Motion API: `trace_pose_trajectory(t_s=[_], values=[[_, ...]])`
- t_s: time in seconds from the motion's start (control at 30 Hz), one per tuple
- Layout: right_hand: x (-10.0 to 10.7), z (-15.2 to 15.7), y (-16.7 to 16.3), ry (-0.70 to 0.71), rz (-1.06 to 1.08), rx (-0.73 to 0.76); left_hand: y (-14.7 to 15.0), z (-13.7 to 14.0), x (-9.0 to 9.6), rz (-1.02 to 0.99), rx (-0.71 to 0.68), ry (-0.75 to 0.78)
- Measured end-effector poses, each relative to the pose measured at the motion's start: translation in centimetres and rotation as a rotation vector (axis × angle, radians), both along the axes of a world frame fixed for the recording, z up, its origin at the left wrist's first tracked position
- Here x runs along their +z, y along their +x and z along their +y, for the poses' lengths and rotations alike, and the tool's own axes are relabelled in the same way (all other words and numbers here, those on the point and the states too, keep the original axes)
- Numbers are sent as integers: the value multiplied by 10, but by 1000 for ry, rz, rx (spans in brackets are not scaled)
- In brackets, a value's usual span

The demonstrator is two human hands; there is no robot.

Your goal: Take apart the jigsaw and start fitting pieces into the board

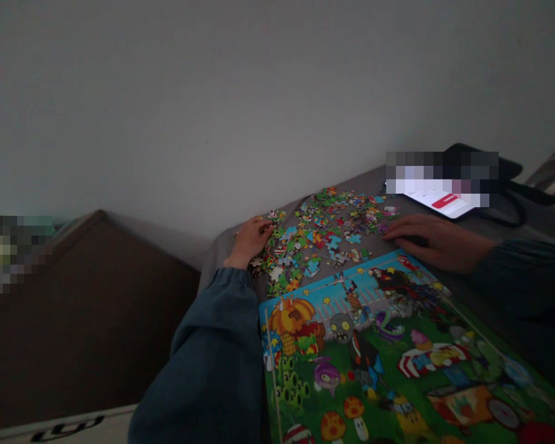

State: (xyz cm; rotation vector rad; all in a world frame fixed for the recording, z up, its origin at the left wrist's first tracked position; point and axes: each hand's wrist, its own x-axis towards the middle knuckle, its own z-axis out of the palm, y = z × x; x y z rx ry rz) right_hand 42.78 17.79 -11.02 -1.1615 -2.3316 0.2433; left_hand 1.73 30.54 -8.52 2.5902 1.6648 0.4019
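Many loose jigsaw pieces (312, 237) lie spread in a pile on the grey cloth, in green, blue, red and white. At the pile's left edge is my left hand (250, 240), its fingers curled together; whatever may be between them is too small to make out. My right hand (448, 240) rests palm down at the right of the pile, fingers stretched out, the tips near a few purple pieces. In front of the pile lies a colourful puzzle board (346, 357) with cartoon zombies, plants and a pumpkin, tilted in view.
Behind the right hand lies a lit phone or tablet (444, 200), partly pixelated, with a dark object (485, 161) and a cable behind it. The grey cloth (217, 253) reaches a pale wall (213, 123). A large brown panel (92, 320) stands at the left.
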Motion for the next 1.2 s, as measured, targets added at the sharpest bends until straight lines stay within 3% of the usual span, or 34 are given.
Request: trace_pose_trajectory(t_s=[0.17, 0.3, 0.43, 0.7, 0.93, 1.2], values=[[1, -2, -4, 40, 2, -9, -10, 1, 3, 67, -77, -81], [3, -2, -5, 28, 4, -14, -13, 0, 9, -26, -104, -130], [2, -2, -3, 22, 26, -11, -11, 0, 9, -160, -60, -98], [-2, 0, -6, 68, 52, -21, 5, 11, 2, -68, 69, 75], [-4, 2, -6, 68, 85, -37, 12, 22, 1, 30, 15, 17], [-4, 1, -5, 71, 73, -35, 13, 18, 1, -97, 60, 53]])
